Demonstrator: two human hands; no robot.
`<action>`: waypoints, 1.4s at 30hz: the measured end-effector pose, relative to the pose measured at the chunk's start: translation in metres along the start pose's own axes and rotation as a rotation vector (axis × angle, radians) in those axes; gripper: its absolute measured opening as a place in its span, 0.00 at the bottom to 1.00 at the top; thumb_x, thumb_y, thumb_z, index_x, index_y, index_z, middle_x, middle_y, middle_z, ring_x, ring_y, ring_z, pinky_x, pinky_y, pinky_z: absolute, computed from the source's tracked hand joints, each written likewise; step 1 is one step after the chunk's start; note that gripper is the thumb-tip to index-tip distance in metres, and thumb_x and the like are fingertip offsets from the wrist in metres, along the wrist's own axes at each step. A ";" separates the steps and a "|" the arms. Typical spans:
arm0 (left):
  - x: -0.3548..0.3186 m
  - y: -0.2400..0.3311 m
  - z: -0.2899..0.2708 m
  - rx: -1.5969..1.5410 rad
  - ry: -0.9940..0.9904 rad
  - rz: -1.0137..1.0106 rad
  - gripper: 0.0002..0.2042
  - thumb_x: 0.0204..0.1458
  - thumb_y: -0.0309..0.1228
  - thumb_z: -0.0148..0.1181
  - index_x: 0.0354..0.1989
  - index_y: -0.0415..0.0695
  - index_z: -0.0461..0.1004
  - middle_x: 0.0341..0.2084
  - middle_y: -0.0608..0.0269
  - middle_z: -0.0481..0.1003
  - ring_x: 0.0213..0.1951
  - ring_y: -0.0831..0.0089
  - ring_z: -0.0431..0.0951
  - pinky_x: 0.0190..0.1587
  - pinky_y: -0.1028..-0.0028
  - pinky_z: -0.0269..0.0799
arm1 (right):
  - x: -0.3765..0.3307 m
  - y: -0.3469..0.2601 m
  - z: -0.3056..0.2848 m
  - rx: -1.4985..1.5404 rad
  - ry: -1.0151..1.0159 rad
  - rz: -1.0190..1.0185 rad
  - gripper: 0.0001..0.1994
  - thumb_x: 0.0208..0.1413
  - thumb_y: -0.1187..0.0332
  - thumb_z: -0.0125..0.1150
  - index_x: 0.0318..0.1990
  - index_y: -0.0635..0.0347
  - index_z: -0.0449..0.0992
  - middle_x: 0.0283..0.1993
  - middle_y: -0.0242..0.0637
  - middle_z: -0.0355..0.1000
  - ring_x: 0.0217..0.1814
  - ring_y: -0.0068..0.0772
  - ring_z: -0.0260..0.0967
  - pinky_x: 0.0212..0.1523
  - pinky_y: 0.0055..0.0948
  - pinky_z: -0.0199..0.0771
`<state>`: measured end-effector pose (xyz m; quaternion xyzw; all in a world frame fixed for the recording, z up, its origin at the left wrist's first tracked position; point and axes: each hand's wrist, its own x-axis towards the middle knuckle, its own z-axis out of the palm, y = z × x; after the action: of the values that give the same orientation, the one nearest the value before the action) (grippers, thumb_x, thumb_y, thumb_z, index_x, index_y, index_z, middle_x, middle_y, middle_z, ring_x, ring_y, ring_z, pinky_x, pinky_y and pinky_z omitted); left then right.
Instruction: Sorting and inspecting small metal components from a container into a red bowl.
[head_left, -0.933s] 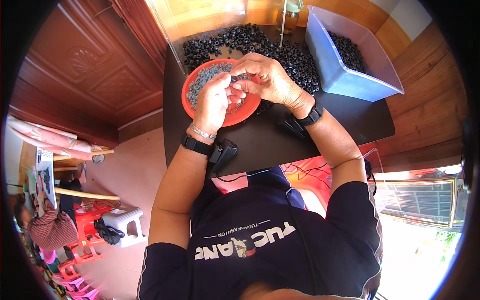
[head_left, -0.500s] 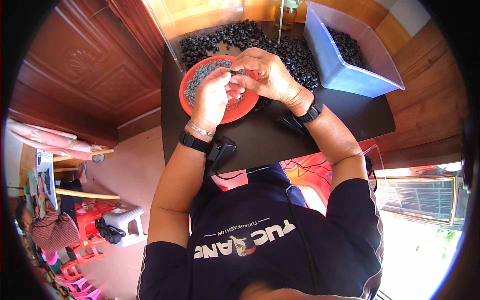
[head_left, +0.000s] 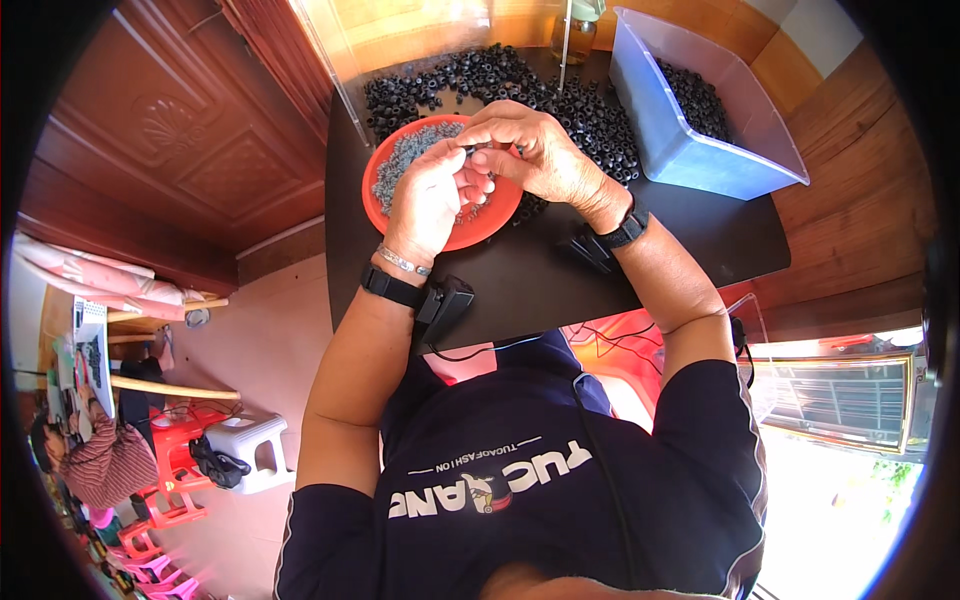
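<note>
My left hand (head_left: 424,200) and my right hand (head_left: 545,162) meet fingertip to fingertip over a red bowl (head_left: 470,238). Thumb and forefinger are closed on each hand. Between the tips a small black piece (head_left: 470,151) shows, mostly covered by the fingers. The bowl holds many small grey pieces (head_left: 402,158) that look like screws or plugs. Behind and to the right of it spreads a heap of small black ring-like parts (head_left: 500,72) on the dark table (head_left: 700,235).
A translucent blue bin (head_left: 705,165) with more black parts stands at the right. A jar (head_left: 572,38) is at the back, near a clear upright panel edge. Black devices hang from both wrist straps. A person in a striped top (head_left: 112,462) sits far left, by stools.
Both hands stay together over the bowl. The fingertips have shifted slightly, and less of the black piece shows between them than before.
</note>
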<state>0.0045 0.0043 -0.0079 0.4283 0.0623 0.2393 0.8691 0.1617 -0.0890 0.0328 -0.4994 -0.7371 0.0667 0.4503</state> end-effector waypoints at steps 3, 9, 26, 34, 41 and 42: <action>0.000 0.000 -0.001 -0.009 0.003 -0.009 0.12 0.58 0.32 0.46 0.43 0.37 0.69 0.31 0.62 0.74 0.31 0.71 0.76 0.33 0.75 0.70 | -0.001 0.001 0.001 0.006 -0.003 0.017 0.14 0.49 0.78 0.61 0.44 0.58 0.78 0.42 0.39 0.73 0.46 0.35 0.71 0.48 0.30 0.72; 0.000 0.002 -0.005 0.001 -0.008 0.027 0.11 0.58 0.32 0.47 0.41 0.39 0.70 0.32 0.61 0.75 0.31 0.70 0.76 0.35 0.74 0.70 | 0.002 0.008 -0.012 -0.182 0.094 -0.046 0.09 0.50 0.75 0.62 0.40 0.60 0.78 0.38 0.38 0.73 0.43 0.35 0.72 0.44 0.30 0.73; -0.001 0.007 -0.009 -0.022 0.090 0.031 0.08 0.59 0.32 0.47 0.38 0.43 0.71 0.31 0.61 0.75 0.31 0.70 0.76 0.35 0.73 0.70 | -0.014 0.055 -0.046 -0.539 -0.194 0.493 0.08 0.44 0.65 0.61 0.31 0.57 0.79 0.32 0.39 0.75 0.37 0.42 0.73 0.40 0.36 0.72; 0.001 0.004 -0.007 0.000 0.010 0.007 0.10 0.59 0.33 0.46 0.38 0.41 0.72 0.30 0.61 0.75 0.30 0.69 0.76 0.34 0.73 0.71 | -0.022 0.086 -0.027 -0.799 -0.170 0.342 0.09 0.49 0.64 0.58 0.36 0.50 0.80 0.41 0.38 0.73 0.49 0.43 0.69 0.50 0.37 0.71; -0.001 0.009 -0.011 -0.005 0.022 0.016 0.10 0.59 0.33 0.46 0.38 0.42 0.71 0.30 0.61 0.75 0.31 0.70 0.76 0.35 0.73 0.70 | -0.015 0.075 -0.033 -0.854 -0.369 0.549 0.09 0.48 0.66 0.58 0.37 0.51 0.79 0.41 0.36 0.73 0.49 0.43 0.68 0.50 0.38 0.71; 0.000 0.010 -0.012 -0.010 0.077 0.024 0.09 0.59 0.34 0.47 0.38 0.42 0.71 0.30 0.61 0.75 0.31 0.70 0.76 0.35 0.73 0.70 | -0.020 0.074 -0.036 -0.887 -0.284 0.466 0.09 0.47 0.66 0.59 0.37 0.52 0.78 0.40 0.36 0.72 0.48 0.43 0.69 0.49 0.38 0.71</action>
<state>-0.0033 0.0177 -0.0078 0.4153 0.0893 0.2661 0.8653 0.2395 -0.0807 0.0014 -0.7790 -0.6177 -0.0866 0.0641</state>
